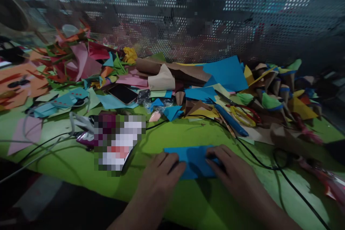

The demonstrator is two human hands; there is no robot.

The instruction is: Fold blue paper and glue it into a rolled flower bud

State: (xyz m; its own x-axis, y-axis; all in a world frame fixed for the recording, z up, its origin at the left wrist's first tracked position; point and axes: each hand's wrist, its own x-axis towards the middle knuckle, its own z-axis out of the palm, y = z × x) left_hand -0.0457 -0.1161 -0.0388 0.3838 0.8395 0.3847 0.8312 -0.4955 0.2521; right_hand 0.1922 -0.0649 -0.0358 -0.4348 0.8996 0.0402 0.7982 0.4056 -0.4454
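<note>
A rectangular blue sheet of paper [196, 163] lies on the green tabletop [151, 138], close to its front edge. My left hand [163, 169] is on the sheet's left end, its fingers curled and thumb close to the index finger. Bent over the right part of the sheet, my right hand [229, 165] has its thumb and index finger drawn together at the paper. Whether the sheet is folded cannot be made out clearly. Both palms face down, and the fingers cover the two ends of the paper.
Left of my hands is a propped, blurred-out screen [122, 143]; a dark phone [122, 94] lies behind it. A blue-handled tool [231, 119], scissors [246, 115] and a black cable [256, 158] lie to the right. Coloured paper scraps [81, 61] pile up along a perforated panel [172, 18].
</note>
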